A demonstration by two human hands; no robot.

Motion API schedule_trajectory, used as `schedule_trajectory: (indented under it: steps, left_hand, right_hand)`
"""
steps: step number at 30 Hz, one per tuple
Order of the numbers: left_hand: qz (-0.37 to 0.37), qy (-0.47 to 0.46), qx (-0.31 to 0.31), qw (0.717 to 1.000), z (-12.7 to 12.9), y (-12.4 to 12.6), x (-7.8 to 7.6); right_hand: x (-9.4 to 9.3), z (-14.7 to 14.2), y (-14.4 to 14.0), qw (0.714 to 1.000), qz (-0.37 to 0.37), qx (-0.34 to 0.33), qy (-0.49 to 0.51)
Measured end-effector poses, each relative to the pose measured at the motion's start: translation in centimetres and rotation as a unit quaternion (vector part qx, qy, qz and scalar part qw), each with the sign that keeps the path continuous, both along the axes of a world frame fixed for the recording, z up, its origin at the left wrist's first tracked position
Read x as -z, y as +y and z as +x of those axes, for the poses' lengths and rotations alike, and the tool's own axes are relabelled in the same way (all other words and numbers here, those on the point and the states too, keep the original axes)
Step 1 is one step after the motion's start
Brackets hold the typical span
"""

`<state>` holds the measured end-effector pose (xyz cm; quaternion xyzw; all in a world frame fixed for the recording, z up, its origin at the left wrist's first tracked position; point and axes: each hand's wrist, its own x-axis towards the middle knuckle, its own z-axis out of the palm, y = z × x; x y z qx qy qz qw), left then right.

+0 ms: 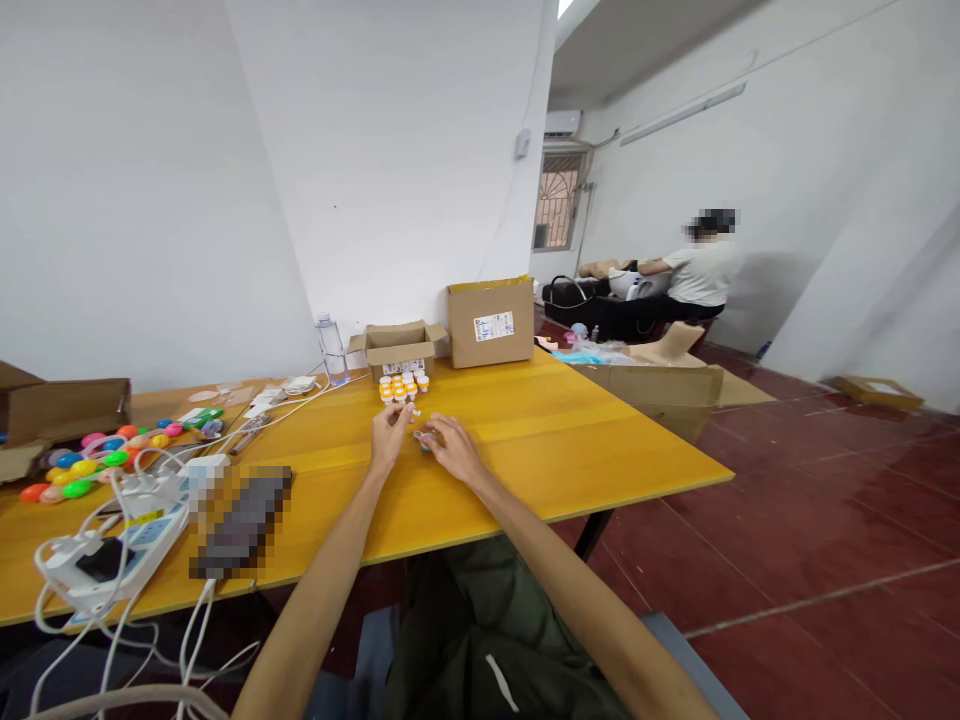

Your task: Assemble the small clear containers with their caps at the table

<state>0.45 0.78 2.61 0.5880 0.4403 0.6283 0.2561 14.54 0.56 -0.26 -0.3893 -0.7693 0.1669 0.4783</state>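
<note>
One small whitish piece shows at the fingertips of the left hand, over the yellow table; thumb and fingers look pinched together on it; too small to say what it is. Just beside it, nearer the table's front edge, a small round-rimmed item with a bluish lower part sits at the fingertips of the right hand; those fingers are bent and partly cover it; can't tell whether they're clamped on it or only touching. Hands near each other, well short of overlapping.

Just behind the left hand, a tight cluster of small white jars with orange markings; behind those, an open cardboard box, flaps spread; a taller carton with a label stands to its right; a clear bottle upright on its left.

Table's left part is busy: white power strip with plugs and looping cables; dark flat device, pixelated, cable at its near end; bright balls by a brown box.

Farther off, right: a co-worker in a light top, seated, arm stretched left; reddish tiled floor all around.
</note>
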Motion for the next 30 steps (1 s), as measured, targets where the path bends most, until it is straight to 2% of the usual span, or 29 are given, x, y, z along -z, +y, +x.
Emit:
schedule_trajectory:
  steps: [4, 11, 19, 30]
  left_hand:
    - [-0.026, -0.025, -0.001, 0.999, -0.3, 0.2, 0.1]
    - [-0.056, -0.064, 0.025, 0.996, -0.2, 0.3, 0.4]
    - [-0.041, -0.066, 0.021, 0.997, -0.6, 0.7, 0.8]
    - [-0.045, -0.08, 0.007, 0.996, -0.9, 1.0, 1.3]
  right_hand:
    - [0.3, -0.1, 0.2, 0.998, -0.002, -0.005, -0.057]
    - [0.5, 0.1, 0.5, 0.999, -0.024, -0.03, 0.014]
    - [0.3, -0.1, 0.5, 0.999, -0.002, -0.007, -0.05]
    - [0.8, -0.1, 1.3, 0.999, -0.034, -0.026, -0.007]
